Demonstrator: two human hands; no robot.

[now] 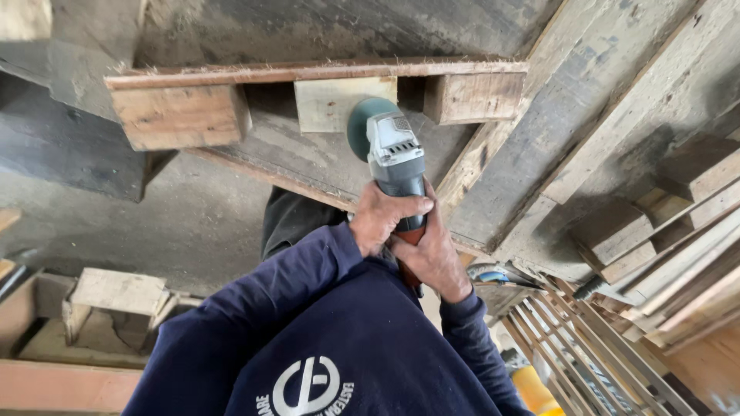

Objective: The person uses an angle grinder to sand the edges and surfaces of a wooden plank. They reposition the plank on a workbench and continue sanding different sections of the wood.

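At the pallet's middle block: left hand and right hand clamped together around a grey angle grinder, disc against that block; probably mid-sanding, outer blocks seemingly untouched.

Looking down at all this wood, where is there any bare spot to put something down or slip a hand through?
Bare concrete floor lies left of the dark sleeve, between the pallet above and the wooden box frame below. It is crowded on the right, where stacked boards and slatted frames overlap. Both the left hand and the right hand grip the angle grinder at the pallet's middle block.
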